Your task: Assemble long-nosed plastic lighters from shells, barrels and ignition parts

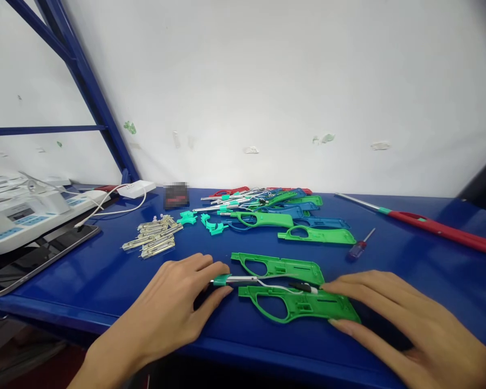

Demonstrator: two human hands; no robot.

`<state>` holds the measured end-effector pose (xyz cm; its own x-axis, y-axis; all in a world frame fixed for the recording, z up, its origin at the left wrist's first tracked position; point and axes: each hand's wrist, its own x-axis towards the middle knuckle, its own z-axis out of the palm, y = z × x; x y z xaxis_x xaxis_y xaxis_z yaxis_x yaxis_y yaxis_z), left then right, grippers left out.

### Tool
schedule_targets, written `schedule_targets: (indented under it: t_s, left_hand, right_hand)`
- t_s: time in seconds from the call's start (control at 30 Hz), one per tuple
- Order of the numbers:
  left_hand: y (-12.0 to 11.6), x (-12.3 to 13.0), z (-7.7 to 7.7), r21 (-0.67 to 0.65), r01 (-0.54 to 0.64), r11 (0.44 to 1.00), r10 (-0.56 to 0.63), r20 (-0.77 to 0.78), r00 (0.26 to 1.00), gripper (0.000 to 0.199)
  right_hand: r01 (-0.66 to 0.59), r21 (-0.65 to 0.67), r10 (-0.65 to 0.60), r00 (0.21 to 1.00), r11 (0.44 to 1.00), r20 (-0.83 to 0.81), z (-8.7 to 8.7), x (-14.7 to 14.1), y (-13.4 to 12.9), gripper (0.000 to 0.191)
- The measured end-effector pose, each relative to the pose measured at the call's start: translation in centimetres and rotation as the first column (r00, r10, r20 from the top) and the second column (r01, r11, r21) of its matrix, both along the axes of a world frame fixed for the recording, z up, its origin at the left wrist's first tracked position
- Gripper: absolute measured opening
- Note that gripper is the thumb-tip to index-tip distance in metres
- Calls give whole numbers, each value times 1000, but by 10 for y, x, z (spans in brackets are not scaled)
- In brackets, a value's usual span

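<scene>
My left hand (186,300) has thumb and fingers closed about a metal lighter nozzle tube (243,279) with a teal collar. From the tube, a white wire runs to a small black-and-white igniter piece (305,288), over the nearer green lighter shell half (308,307). That half lies open side up, and my right hand (405,319) pinches its right end between thumb and fingers. Just behind it rests a second green shell half (283,267), touched by neither hand.
Behind are a pile of lighter parts (263,208), teal trigger pieces (213,224) and clear fuel tanks (156,237). To the right lie a small screwdriver (358,249) and a red lighter (441,229). A tablet (44,259) and power strip (36,219) are left. A wall (287,81) stands behind.
</scene>
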<state>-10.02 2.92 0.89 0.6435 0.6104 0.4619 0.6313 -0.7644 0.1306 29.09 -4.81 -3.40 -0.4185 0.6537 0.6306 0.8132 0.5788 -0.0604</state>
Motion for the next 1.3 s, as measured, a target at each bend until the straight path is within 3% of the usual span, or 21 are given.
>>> schedule_targets:
  t_s: [0.37, 0.67, 0.87, 1.0, 1.1, 1.3]
  left_hand:
    - [-10, 0, 3, 1, 44, 999, -44, 119, 992, 16]
    - [-15, 1, 3, -77, -19, 997, 22, 28, 999, 25]
    - [-22, -1, -2, -52, -62, 997, 63, 5, 998, 21]
    - [-26, 0, -2, 31, -100, 995, 102, -64, 993, 25]
    - [-26, 3, -1, -1, -65, 998, 65, -38, 997, 38]
    - [-25, 15, -2, -99, 88, 991, -72, 155, 985, 21]
  right_hand:
    - [3, -39, -2, 999, 999, 41, -8, 8, -1, 32]
    - [37, -133, -27, 997, 990, 76, -14, 14, -6, 39]
    - [28, -135, -19, 997, 990, 71, -13, 15, -6, 41]
    - [29, -144, -13, 994, 989, 109, -13, 15, -7, 42]
    - [45, -126, -31, 993, 991, 112, -13, 14, -6, 38]
    - [23, -116, -7, 991, 993, 130, -13, 14, -3, 40]
